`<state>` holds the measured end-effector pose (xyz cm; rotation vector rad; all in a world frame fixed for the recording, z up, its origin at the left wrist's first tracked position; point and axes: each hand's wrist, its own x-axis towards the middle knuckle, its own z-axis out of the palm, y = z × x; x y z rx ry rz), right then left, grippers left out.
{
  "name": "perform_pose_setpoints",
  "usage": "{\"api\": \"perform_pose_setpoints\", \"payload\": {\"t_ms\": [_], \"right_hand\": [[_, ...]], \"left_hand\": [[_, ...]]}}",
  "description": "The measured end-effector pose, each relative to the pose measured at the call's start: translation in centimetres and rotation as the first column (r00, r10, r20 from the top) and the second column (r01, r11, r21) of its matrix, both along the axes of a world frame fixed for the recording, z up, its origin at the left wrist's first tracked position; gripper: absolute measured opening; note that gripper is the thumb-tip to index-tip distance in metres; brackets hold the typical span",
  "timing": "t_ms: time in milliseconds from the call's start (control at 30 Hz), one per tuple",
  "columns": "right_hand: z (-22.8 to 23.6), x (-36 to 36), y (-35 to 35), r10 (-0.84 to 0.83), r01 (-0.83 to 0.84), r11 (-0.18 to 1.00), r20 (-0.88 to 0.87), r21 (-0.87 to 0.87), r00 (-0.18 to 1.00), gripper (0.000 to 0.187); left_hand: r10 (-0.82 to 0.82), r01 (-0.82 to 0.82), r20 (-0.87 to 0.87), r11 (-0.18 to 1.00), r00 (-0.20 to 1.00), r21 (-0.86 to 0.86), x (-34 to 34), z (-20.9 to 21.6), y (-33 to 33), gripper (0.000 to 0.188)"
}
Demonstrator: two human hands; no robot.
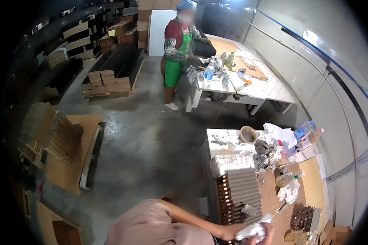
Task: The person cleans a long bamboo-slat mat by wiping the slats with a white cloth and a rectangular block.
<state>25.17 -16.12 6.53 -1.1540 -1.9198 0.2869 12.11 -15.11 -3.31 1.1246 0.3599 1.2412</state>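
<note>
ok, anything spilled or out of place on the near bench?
Yes: dark marks spot the white surface beside the brown bowl, like splashes or smears. Crumpled, stained rags sit heaped nearby, and a clear bottle lies on its side, as if tipped over.

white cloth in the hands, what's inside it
The left hand and right hand hold the crumpled white cloth. Only its outer folds show; anything wrapped inside is covered and cannot be seen.
</note>
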Motion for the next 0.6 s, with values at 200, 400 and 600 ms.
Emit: {"api": "perform_pose_setpoints", "payload": {"t_ms": [200,400,600], "right_hand": [[-3.0,-8.6,5.3,-0.033,0.027,0.998,-0.126,-0.050,0.991,0.040],[-3.3,-16.7,9.2,0.059,-0.059,0.998,-0.009,-0.013,0.998,0.040],[-2.6,-17.2,9.0,-0.048,0.047,0.999,0.034,0.012,0.998,0.048]], "left_hand": [[-0.009,0.010,-0.011,0.991,1.000,0.136,-6.4,-1.5,5.4,0.036],[0.058,-0.032,-0.163,0.986,0.985,0.161,-14.9,-1.6,8.6,0.037],[0.071,0.045,-0.405,0.962,0.912,0.269,-15.0,-4.0,9.3,0.023]]}}
